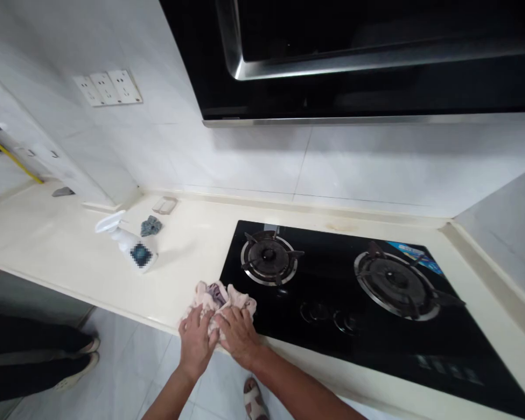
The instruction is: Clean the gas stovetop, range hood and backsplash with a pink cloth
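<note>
A crumpled pale pink cloth [210, 296] with a dark purplish patch lies on the cream counter, overlapping the front left corner of the black gas stove [328, 303]. My left hand [196, 338] grips its left part, fingers bent into the fabric. Close beside it, my right hand [238, 335] holds the right part near the counter's front edge. The cloth's underside and some fingertips are hidden. Left of the cloth stands a white spray bottle [123, 242], with a grey scouring pad [151, 226] just behind it.
Two burners, the left one [269, 258] and the right one [396, 284], carry raised pan supports. A black range hood [354, 87] overhangs the stove. A small clear dish [165, 205] sits near the wall. Another person's legs [35, 350] show at lower left.
</note>
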`<state>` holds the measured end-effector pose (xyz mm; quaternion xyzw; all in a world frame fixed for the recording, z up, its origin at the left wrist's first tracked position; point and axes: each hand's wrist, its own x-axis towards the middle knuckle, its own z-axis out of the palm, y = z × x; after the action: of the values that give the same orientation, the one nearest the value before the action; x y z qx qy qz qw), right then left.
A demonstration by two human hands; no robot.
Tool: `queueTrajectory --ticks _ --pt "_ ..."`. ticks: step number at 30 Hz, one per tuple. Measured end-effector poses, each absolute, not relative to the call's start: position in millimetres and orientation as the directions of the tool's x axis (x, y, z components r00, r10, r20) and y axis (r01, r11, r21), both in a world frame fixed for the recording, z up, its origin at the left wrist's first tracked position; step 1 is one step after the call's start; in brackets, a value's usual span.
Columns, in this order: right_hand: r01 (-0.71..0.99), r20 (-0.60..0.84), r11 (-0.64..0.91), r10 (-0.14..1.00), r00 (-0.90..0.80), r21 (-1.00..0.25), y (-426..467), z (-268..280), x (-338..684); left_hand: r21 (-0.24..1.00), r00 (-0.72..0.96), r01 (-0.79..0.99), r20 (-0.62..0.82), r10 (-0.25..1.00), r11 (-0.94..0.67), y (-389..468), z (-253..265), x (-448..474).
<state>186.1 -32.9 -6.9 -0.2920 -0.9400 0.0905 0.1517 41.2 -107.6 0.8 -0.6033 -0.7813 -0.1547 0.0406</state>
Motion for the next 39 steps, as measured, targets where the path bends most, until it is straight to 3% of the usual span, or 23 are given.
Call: queueTrajectory --ticks 4,7,12,16,21,28,34,39 --pt "0.483 0.242 0.841 0.535 -0.81 -0.244 -53.3 -13.0 212.7 0.172 -0.317 0.947 0.355 0.88 0.272 -143.9 -19.2 69.9" --pt "0.462 0.246 0.859 0.507 -0.826 -0.22 -52.1 -17.3 249.9 0.171 -0.315 0.947 0.351 0.882 0.271 -146.1 -25.3 105.5" --pt "0.564 0.216 0.756 0.643 -0.735 -0.333 -52.5 -27.1 366.7 0.1 -0.059 0.994 0.238 0.97 0.036 -122.7 -18.5 199.0" --pt "0.674 0.161 0.604 0.783 -0.6 -0.425 -59.8 -38.5 482.9 0.121 0.147 0.978 0.164 0.976 -0.168 -96.3 -15.5 298.8" --pt "0.787 0.216 0.494 0.87 -0.444 -0.371 -71.6 -51.7 617.7 0.212 0.402 0.881 0.133 0.906 -0.422 -71.1 -21.1 423.6" --pt "0.88 0.25 0.343 0.93 -0.269 -0.329 -70.0 -62.1 790.2 0.292 0.667 0.703 0.043 0.744 -0.648 -40.1 -25.8 589.8" --pt "0.843 0.304 0.28 0.941 -0.148 -0.459 -54.2 -71.0 888.8 0.282 0.786 0.574 0.075 0.614 -0.769 0.4 0.0 689.8" --pt "0.831 0.332 0.153 0.942 0.041 -0.536 -26.8 -74.9 853.5 0.275 0.749 0.625 0.051 0.661 -0.73 44.0 20.1 680.2"
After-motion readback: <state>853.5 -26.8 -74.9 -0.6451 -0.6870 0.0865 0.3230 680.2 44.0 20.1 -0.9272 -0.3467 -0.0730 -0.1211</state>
